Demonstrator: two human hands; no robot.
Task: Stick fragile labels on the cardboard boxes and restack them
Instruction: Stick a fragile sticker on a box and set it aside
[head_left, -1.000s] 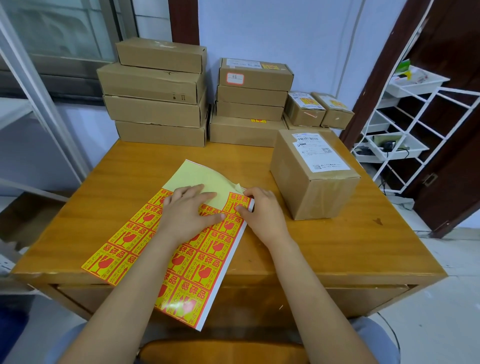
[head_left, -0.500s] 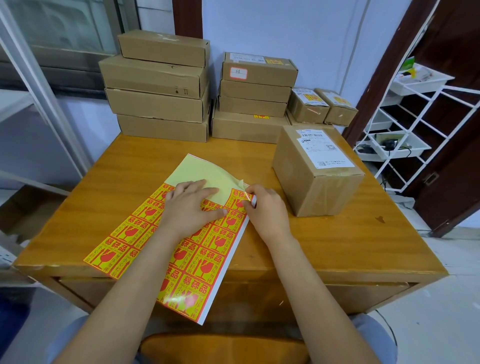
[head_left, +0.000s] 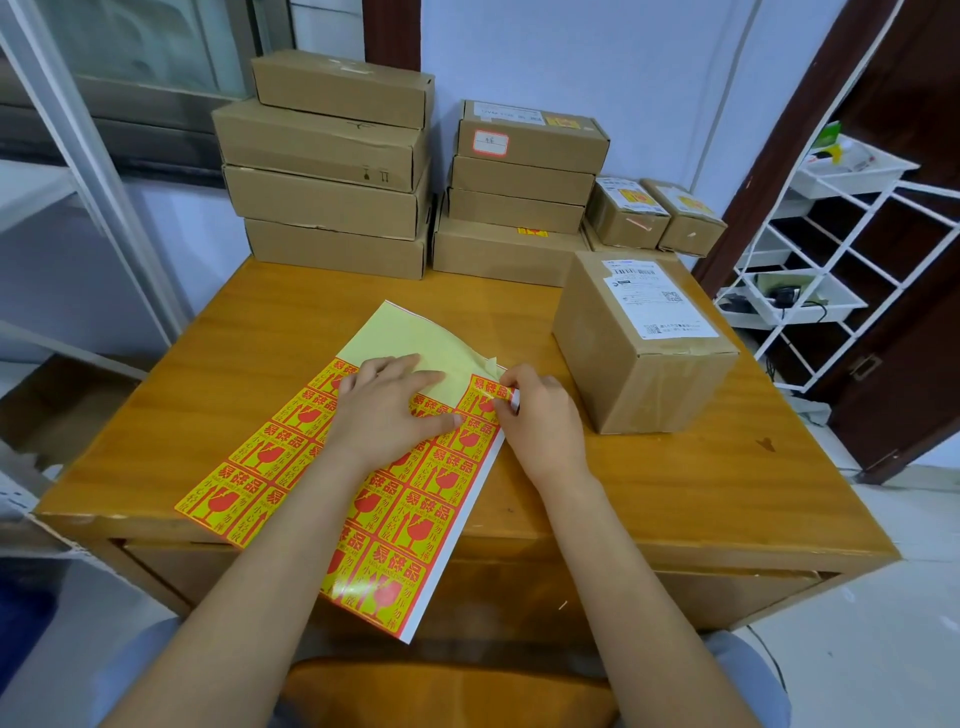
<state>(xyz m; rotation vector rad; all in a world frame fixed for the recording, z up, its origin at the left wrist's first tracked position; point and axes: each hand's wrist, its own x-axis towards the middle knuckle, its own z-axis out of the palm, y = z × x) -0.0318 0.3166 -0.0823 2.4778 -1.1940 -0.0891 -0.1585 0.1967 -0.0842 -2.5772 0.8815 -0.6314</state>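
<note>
A sheet of yellow-and-red fragile labels lies on the wooden table, its near end hanging over the front edge. Its far part is bare yellow backing. My left hand presses flat on the sheet. My right hand pinches the corner of the top right label at the sheet's right edge. A cube-shaped cardboard box with a white shipping label stands just right of my right hand.
At the back of the table stand a stack of long cardboard boxes, a second stack and two small labelled boxes. A white wire rack stands on the right, and a chair seat sits below me.
My right hand's fingers have curled tighter on the label corner at the sheet's right edge. My left hand stays pressed on the sheet. The view shifted slightly.
</note>
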